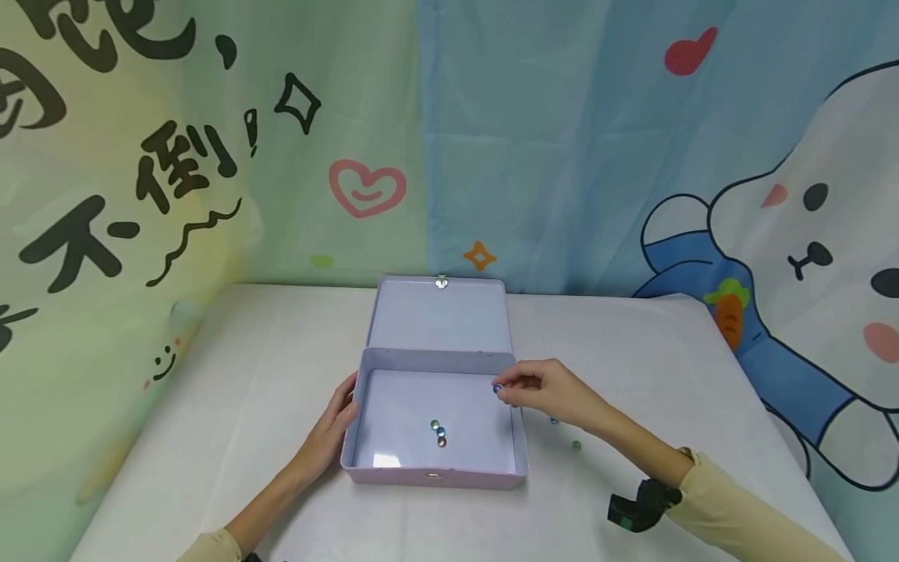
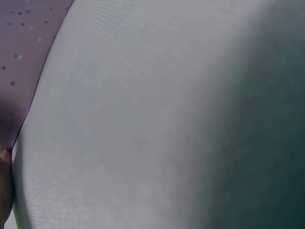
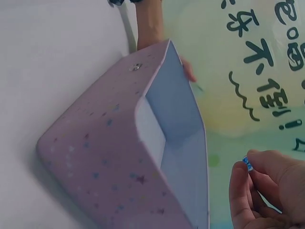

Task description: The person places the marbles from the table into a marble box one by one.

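Observation:
A lilac metal box point(image 1: 435, 478) with its lid point(image 1: 440, 314) raised stands on the white table, its outside dotted with small stars. Three glass marbles point(image 1: 440, 432) lie together on its floor. My left hand point(image 1: 325, 437) rests along the box's left wall, fingers on the outside, thumb by the rim. Over the right rim, my right hand point(image 1: 551, 393) pinches a blue glass marble point(image 3: 247, 163) between thumb and index finger. In the left wrist view, only the starred box side and a bit of that hand point(image 2: 5, 186) show.
On the cloth right of the box lie a green marble point(image 1: 577, 446) and a bluish one point(image 1: 554, 421), partly under my right forearm. A printed curtain point(image 1: 520, 156) hangs behind the white tablecloth point(image 1: 281, 336). The box's clasp point(image 1: 442, 282) sits atop the lid edge.

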The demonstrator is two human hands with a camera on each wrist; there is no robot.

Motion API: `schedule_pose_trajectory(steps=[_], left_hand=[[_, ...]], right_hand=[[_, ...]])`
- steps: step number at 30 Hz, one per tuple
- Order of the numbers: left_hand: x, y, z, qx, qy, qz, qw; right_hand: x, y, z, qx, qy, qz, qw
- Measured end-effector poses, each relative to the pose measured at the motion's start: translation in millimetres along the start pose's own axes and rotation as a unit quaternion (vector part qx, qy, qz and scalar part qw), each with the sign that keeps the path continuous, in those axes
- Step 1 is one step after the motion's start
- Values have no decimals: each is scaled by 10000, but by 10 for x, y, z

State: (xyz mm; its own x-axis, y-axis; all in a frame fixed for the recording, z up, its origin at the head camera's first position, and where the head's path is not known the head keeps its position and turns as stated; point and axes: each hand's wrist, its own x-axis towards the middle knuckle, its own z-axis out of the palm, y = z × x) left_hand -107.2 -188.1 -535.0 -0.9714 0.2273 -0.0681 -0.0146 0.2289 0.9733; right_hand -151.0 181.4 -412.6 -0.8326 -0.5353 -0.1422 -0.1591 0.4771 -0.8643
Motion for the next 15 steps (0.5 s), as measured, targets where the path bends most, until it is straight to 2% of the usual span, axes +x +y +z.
schedule_pose_trajectory(steps=[11, 15], left_hand=[[-9, 25, 1, 93, -8, -77, 9999], [-9, 29, 3, 50, -11, -40, 10000]], right_hand=[[343, -130, 146, -141, -482, -243, 9984], [531, -212, 203, 50, -707, -92, 9974]])
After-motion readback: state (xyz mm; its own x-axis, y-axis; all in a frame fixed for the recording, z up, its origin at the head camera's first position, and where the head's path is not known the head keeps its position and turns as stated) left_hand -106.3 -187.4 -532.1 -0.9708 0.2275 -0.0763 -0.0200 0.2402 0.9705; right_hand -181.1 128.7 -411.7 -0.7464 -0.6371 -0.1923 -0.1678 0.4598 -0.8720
